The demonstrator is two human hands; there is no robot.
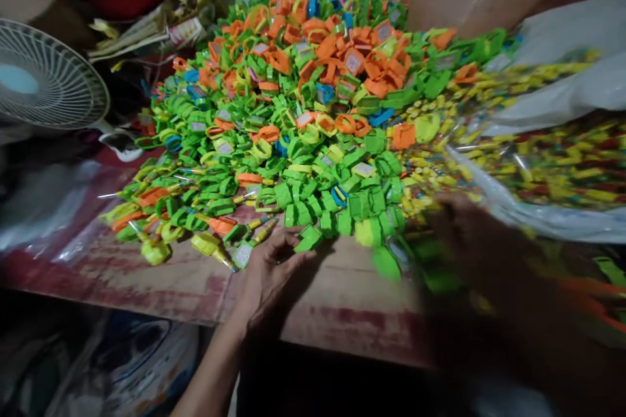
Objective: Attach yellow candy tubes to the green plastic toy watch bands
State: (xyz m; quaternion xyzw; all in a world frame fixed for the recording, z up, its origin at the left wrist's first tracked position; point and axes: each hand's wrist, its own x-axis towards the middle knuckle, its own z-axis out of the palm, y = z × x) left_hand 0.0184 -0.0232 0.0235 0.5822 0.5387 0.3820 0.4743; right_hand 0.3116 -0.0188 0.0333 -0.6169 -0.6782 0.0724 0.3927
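Observation:
My left hand (274,264) is closed at the front edge of the pile, with a green toy watch (309,238) pinched between thumb and fingers. Dark and smeared by motion, my right hand (457,221) is over the small yellow pieces (420,176) at the right; its fingers cannot be made out. A big heap of plastic toy watches (323,195), mostly green and orange with some blue and yellow, covers the table behind my left hand. Left of that hand lie watches with thin clear tubes of coloured bits (222,257) attached.
A white fan (49,78) stands at the left. Clear plastic bags (63,215) lie on the table below it. To the right, a torn white bag (548,218) spills many small yellow and red pieces. The worn table edge (342,335) runs in front of me.

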